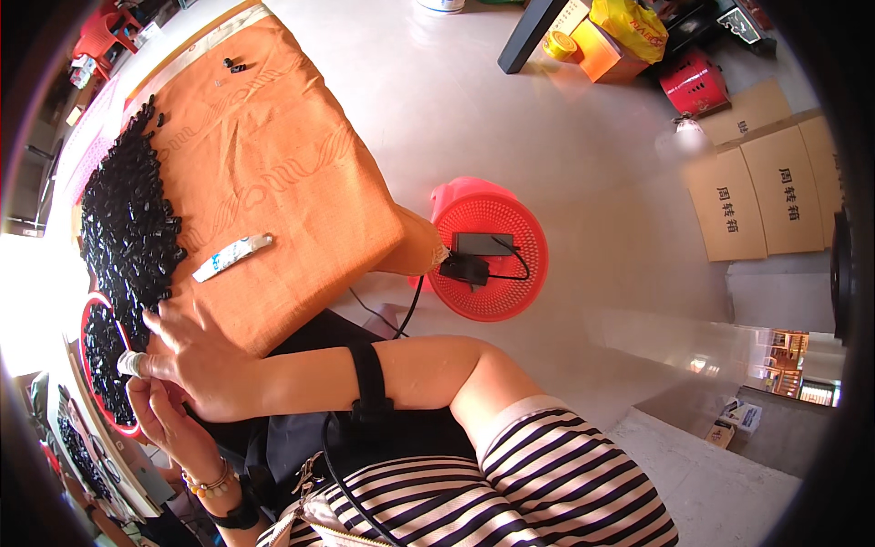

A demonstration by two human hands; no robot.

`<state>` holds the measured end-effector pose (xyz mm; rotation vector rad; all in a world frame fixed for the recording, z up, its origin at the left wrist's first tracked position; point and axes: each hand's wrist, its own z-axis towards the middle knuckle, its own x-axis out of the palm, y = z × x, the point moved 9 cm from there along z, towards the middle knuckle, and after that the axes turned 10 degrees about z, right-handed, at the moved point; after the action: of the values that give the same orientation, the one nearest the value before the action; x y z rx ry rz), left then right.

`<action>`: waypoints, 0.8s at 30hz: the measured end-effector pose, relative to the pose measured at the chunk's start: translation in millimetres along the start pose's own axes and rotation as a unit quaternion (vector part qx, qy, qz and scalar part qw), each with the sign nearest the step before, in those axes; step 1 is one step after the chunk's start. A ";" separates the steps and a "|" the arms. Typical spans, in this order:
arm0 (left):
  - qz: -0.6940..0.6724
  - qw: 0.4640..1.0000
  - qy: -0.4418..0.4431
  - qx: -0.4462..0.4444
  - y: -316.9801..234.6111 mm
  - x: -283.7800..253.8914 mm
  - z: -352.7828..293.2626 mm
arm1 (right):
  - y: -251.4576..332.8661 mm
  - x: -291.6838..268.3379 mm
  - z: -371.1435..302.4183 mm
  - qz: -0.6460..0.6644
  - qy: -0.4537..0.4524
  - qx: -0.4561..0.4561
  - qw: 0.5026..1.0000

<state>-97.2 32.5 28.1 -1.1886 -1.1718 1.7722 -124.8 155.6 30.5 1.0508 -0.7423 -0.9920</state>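
Observation:
My right hand [205, 365] reaches in over the near left corner of the table, index finger and thumb apart. The index finger points at a spread of small glossy black pieces [132, 210], and the thumb has a white wrap on its tip. My left hand [173, 428] sits just below it, fingertips drawn together near the right thumb. Whatever they pinch, if anything, is too small to make out. Beside both hands, a round red-rimmed container [91, 328] holds more black pieces. A crumpled white-and-blue wrapper [232, 256] lies on the orange cloth [301, 219].
A red basket [538, 264] beside the table holds a black power adapter [483, 246] with cables. Flat cardboard boxes [766, 196] lean at the right. A dark table leg [531, 36], a yellow bag [629, 27] and a red box [694, 82] are at the far right.

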 end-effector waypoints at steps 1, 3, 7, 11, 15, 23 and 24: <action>0.021 1.000 0.010 0.006 -0.5 -2.8 -0.3 | 21.8 -13.7 -3.3 -0.143 -0.050 -0.107 0.983; 0.036 0.999 0.013 0.020 -0.6 -7.1 0.7 | 45.6 -16.6 -13.8 -0.303 -0.123 -0.235 0.915; 0.101 0.994 0.018 0.034 -12.6 -2.4 1.7 | 7.3 7.2 -2.3 -0.319 0.084 -0.002 0.944; 0.105 0.993 0.001 0.046 -13.1 4.2 0.9 | 14.9 8.7 -3.4 -0.323 -0.048 -0.096 0.940; 0.056 0.998 0.015 0.014 -1.8 5.9 -2.9 | -5.3 16.4 5.2 0.187 0.063 0.080 0.977; -0.312 0.937 0.084 -0.135 14.7 -2.1 5.5 | 24.9 8.3 -6.8 -0.210 -0.010 -0.091 0.973; -0.359 0.913 0.121 -0.154 9.0 6.5 12.7 | 23.9 6.2 -7.2 -0.266 0.012 -0.086 0.960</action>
<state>-111.9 31.2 19.9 -0.9279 -1.5176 0.8873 -109.0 156.3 50.7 1.1298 -0.3430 -1.4725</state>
